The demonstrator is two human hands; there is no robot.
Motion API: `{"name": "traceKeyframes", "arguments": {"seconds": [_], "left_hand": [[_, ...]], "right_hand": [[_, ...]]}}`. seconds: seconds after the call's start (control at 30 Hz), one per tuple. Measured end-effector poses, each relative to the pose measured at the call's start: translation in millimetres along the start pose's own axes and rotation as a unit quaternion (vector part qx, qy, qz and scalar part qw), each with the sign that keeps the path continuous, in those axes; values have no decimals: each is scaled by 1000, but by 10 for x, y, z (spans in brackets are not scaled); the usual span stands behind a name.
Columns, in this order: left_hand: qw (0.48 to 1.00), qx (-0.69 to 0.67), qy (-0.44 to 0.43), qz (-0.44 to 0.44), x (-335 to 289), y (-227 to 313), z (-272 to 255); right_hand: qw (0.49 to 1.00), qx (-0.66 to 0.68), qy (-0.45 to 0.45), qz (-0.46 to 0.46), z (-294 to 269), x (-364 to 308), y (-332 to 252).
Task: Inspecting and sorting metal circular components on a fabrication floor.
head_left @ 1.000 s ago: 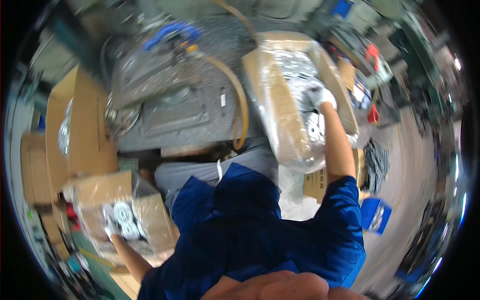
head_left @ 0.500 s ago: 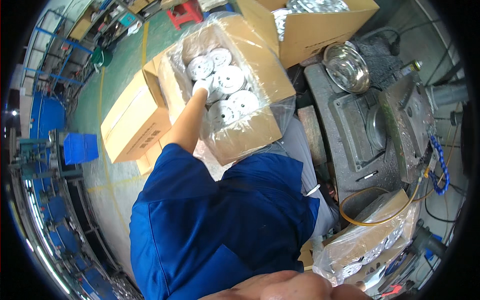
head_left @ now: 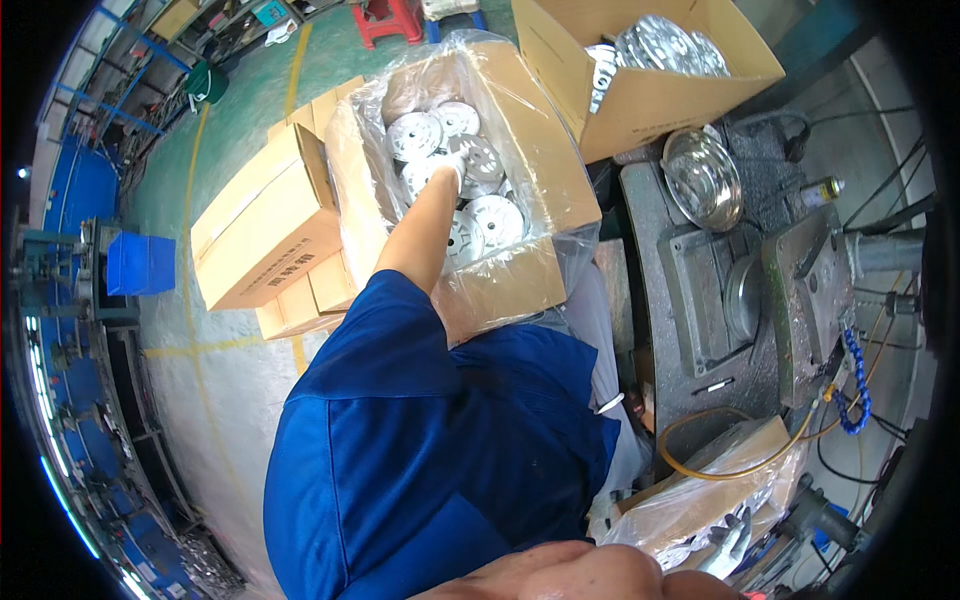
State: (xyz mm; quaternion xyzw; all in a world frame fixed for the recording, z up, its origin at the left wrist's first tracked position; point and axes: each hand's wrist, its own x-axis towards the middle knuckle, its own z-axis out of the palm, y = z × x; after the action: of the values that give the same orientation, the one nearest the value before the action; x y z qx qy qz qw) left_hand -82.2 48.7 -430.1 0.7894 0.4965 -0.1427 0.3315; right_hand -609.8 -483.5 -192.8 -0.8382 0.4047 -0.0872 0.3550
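My left hand, in a white glove, reaches into an open cardboard box lined with clear plastic. Its fingers are closed at the edge of a round metal disc, which looks darker than the discs around it. Several pale slotted discs lie flat or overlapping in the same box. Far to the lower right, my right hand, gloved in white with grey fingertips, has its fingers apart. It is over a second plastic-lined box with more discs, partly hidden by the plastic.
Closed cartons stand left of the box. Behind it is another open carton of metal parts. On the right, a machine bed carries a shiny steel bowl, with a yellow hose looping below. A red stool stands far back.
My left hand has moved right within the box and closed on a disc, which now looks darker. My right hand shows more fully above the lower-right box. The whole view has shifted slightly.
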Motion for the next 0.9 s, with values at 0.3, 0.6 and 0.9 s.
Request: {"name": "traceKeyframes", "arguments": {"seconds": [0.3, 0.6, 0.9], "left_hand": [[895, -267, -129, 332, -396, -420, -946], [463, 61, -194, 863, -3018, -129, -995], [325, 73, -213, 919, -3682, -10, -522]], "right_hand": [[913, 118, -152, 361, -130, 1339, 1947], [805, 487, -333, 62, 1813, 40, -1523], [756, 641, -130, 36, 2143, 363, -1406]]}}
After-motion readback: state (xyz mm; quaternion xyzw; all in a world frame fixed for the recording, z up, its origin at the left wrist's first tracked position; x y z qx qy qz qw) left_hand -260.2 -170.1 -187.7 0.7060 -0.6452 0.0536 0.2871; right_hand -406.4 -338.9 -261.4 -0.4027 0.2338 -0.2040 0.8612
